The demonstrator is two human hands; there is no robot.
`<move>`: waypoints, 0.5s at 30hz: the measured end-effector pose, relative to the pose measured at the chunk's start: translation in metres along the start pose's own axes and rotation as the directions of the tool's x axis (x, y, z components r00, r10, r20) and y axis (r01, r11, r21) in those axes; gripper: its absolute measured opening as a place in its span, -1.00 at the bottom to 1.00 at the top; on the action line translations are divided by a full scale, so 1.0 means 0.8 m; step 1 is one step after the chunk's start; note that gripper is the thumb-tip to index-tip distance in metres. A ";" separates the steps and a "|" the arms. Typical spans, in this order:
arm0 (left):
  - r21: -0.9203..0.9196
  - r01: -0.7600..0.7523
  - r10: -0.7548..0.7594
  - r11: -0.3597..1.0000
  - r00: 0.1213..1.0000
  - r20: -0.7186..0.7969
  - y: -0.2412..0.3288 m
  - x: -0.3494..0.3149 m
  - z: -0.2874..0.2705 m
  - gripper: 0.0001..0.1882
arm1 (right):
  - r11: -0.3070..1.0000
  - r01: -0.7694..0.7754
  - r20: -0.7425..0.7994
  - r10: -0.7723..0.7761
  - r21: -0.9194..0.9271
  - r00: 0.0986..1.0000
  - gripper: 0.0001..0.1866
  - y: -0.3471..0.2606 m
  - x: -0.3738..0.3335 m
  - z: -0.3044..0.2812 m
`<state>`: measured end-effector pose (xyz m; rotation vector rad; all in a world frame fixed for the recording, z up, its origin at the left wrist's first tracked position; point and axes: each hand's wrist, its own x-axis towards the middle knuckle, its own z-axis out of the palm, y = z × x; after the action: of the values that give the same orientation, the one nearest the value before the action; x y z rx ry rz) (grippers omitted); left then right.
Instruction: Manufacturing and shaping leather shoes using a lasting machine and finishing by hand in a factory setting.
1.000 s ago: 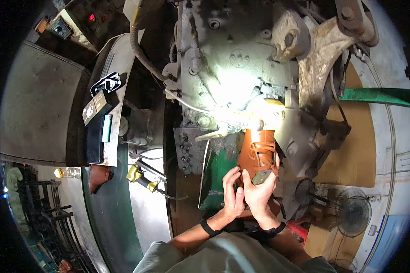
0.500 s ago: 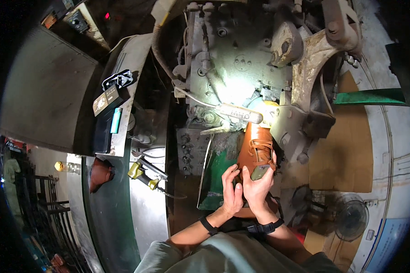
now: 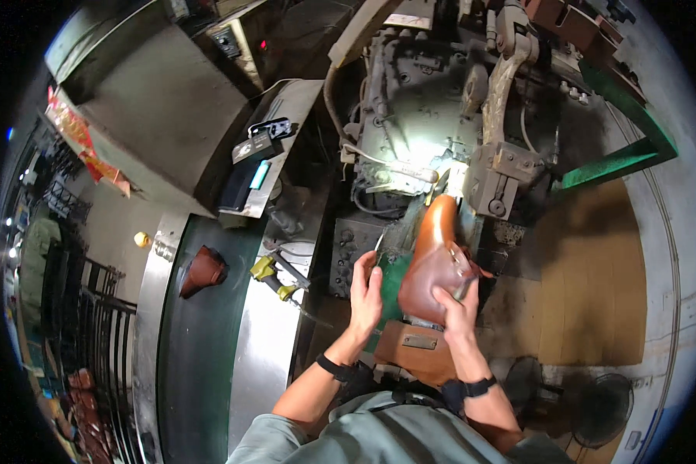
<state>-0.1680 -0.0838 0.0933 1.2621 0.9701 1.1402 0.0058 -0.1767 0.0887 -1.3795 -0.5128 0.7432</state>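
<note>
A brown leather shoe (image 3: 429, 259), its toe bright under the light, lies on its side in front of the machine. Its toe points away from me, and its laces face right. My right hand (image 3: 461, 309) grips the shoe near its ankle end, thumb on the side. To the left of the shoe, my left hand (image 3: 366, 292) is raised with its fingers stretched out, apart from the leather and holding nothing. Nearer my body, just below the shoe, is a brown pad (image 3: 414, 352) with a small metal plate on it.
Ahead stands a greasy metal machine (image 3: 425, 85) with a lit lamp (image 3: 417, 172). At left, a green conveyor belt (image 3: 201, 348) carries another brown leather upper (image 3: 203, 271). A yellow-green air tool (image 3: 267, 272) lies on its metal edge. A green bar (image 3: 607, 164) juts out at right.
The shoe has turned from laces up onto its side. My left hand has come away to the left, and my right hand now grips the ankle end. The view has shifted.
</note>
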 end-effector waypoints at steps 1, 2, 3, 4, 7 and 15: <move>-0.071 0.075 -0.073 0.995 0.997 0.036 -0.013 0.003 -0.014 -0.46 | 0.954 -0.181 0.160 0.145 0.238 0.976 -0.11 -0.027 -0.022 -0.005; -0.261 0.206 -0.191 0.943 0.978 0.084 -0.033 0.005 -0.021 -0.39 | 0.840 -0.392 0.295 0.293 0.375 0.910 -0.18 -0.033 -0.045 -0.021; -0.438 0.328 -0.288 0.837 0.945 0.157 -0.044 0.006 -0.025 -0.33 | 0.696 -0.577 0.438 0.399 0.428 0.806 -0.19 -0.037 -0.062 -0.039; -0.562 0.484 -0.352 0.671 0.875 0.333 -0.038 0.003 -0.020 -0.23 | 0.527 -0.702 0.627 0.355 0.479 0.694 -0.22 0.006 -0.066 -0.077; -0.697 0.650 -0.231 0.304 0.760 0.608 0.013 -0.030 -0.022 -0.18 | 0.573 -0.719 0.821 0.133 0.394 0.556 -0.26 0.048 -0.071 -0.077; -0.408 0.191 -0.110 0.893 0.971 0.214 0.120 -0.129 -0.071 -0.53 | 0.894 -0.422 0.816 0.127 0.153 0.564 -0.07 -0.036 -0.109 0.025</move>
<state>-0.2531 -0.1775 0.1779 0.9003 0.6217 1.0220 -0.0626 -0.2274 0.1283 -0.7363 -0.8179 1.6708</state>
